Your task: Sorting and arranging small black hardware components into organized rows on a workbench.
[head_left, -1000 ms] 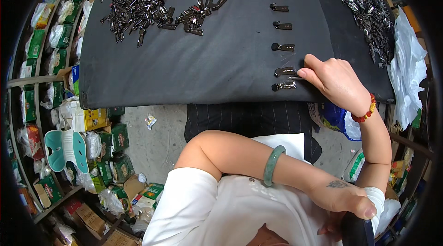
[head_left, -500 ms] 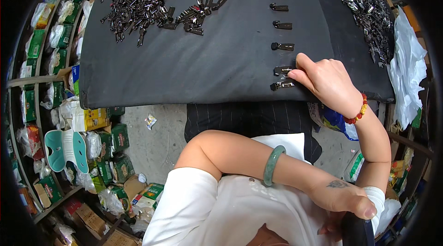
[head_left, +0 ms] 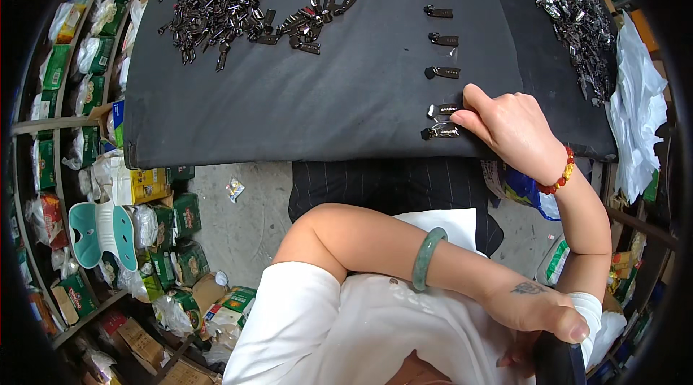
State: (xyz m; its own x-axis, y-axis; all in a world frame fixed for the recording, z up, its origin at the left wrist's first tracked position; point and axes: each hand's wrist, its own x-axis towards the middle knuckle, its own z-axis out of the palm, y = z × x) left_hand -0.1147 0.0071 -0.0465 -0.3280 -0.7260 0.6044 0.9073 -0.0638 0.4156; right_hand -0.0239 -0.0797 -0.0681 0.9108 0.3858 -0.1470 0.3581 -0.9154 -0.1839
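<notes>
A column of dark metal zipper sliders with pull tabs runs down the black-covered table (head_left: 346, 96). My right hand (head_left: 509, 121) is closed near the table's front edge, thumb and forefinger pinched at the tab end of one zipper slider (head_left: 442, 109). Just below it lies another zipper slider (head_left: 442, 131), close to my thumb; bright glints show between the two. My left forearm, with a green bangle (head_left: 429, 258), crosses my body to the right. There my left hand (head_left: 541, 313) is closed on a dark, straight-edged object (head_left: 561, 357), mostly cut off by the frame.
A heap of loose zipper sliders (head_left: 231, 6) covers the table's far left. Another, shinier heap of dark pieces (head_left: 570, 16) lies along the right side, beside a white plastic bag (head_left: 637, 110). Shelves with boxes (head_left: 54, 67) stand left; a teal-and-white plastic item (head_left: 105, 237) is nearby.
The upper zipper slider at my right fingertips has tilted slightly, and its head end now catches bright light. Both hands stay nearly in place.
</notes>
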